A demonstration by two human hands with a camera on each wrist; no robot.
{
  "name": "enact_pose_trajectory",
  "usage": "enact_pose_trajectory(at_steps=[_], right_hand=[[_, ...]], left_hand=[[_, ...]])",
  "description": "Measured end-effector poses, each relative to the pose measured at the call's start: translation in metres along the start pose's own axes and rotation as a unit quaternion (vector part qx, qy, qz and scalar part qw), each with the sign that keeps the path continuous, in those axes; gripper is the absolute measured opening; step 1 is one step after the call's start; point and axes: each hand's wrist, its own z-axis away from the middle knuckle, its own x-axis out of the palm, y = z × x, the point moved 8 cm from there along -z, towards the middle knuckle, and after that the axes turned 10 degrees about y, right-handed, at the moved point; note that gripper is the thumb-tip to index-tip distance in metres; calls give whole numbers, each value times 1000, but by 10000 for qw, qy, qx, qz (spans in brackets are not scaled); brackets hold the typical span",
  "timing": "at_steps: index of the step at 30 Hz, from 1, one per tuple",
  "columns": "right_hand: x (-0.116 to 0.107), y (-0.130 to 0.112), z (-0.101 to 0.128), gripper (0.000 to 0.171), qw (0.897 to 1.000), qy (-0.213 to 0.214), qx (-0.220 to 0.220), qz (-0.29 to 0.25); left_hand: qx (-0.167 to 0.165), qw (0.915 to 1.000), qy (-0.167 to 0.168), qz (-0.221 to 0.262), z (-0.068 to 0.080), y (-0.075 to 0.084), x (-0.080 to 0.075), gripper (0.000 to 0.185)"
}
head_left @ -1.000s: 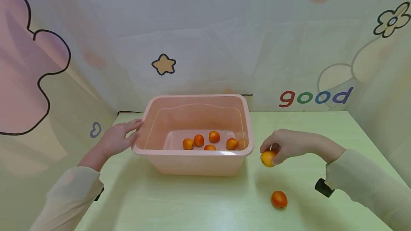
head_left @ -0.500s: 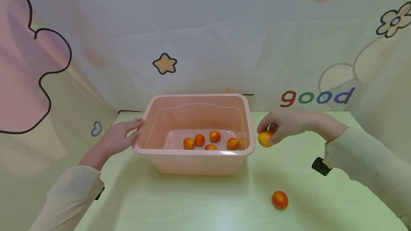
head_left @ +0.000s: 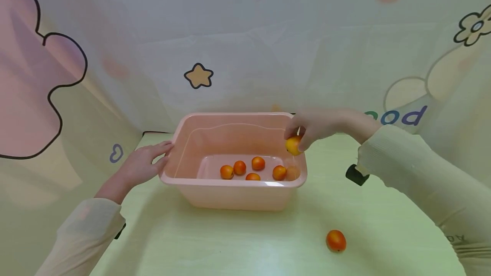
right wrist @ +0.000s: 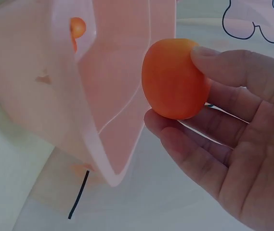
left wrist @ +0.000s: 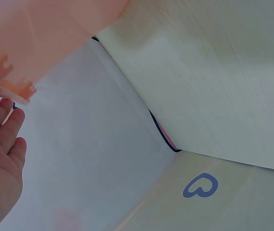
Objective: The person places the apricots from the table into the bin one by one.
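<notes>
My right hand [head_left: 320, 127] pinches a smooth, rounded orange-red fruit [head_left: 293, 145] with a yellowish end, between thumb and fingers. It is above the right rim of a pink plastic basin [head_left: 238, 183]; the right wrist view shows the fruit [right wrist: 175, 79] up close, beside the basin wall [right wrist: 122, 62]. Inside the basin lie several similar fruits [head_left: 258, 163], one partly hidden by the front rim. My left hand [head_left: 141, 166] touches the basin's left rim with nearly straight fingers. In the left wrist view, the fingertips of the left hand [left wrist: 2, 159] meet the rim's underside.
One more orange-red fruit [head_left: 336, 240] lies on the pale green table [head_left: 230, 242], front right of the basin. A printed cloth [head_left: 238, 33] hangs behind the table and along its sides.
My right hand has risen with the fruit and moved left, from beside the basin to above its right rim. The left hand stays at the left rim.
</notes>
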Motion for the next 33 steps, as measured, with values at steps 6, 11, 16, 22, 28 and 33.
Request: enact_pose_trajectory(at_steps=[6,11,16,22,28,33], right_hand=[[-3,-11,-25,18,9994,-23,-130,310],[-3,-15,-46,18,9991,-43,82,404],[-4,-15,-64,22,9981,65,374,496],[-5,-15,-81,22,9979,159,577,240],[-2,-8,-98,27,9957,304,869,-62],[3,-3,-112,28,9936,455,1022,-187]], left_hand=[[-8,10000,-14,-19,1,-1,0,45],[-21,10000,-4,-4,1,-1,0,45],[-29,10000,5,13,1,-1,0,45],[4,10000,40,14,0,-1,0,44],[-22,10000,33,40,0,-2,0,44],[-27,10000,25,87,0,-1,0,45]])
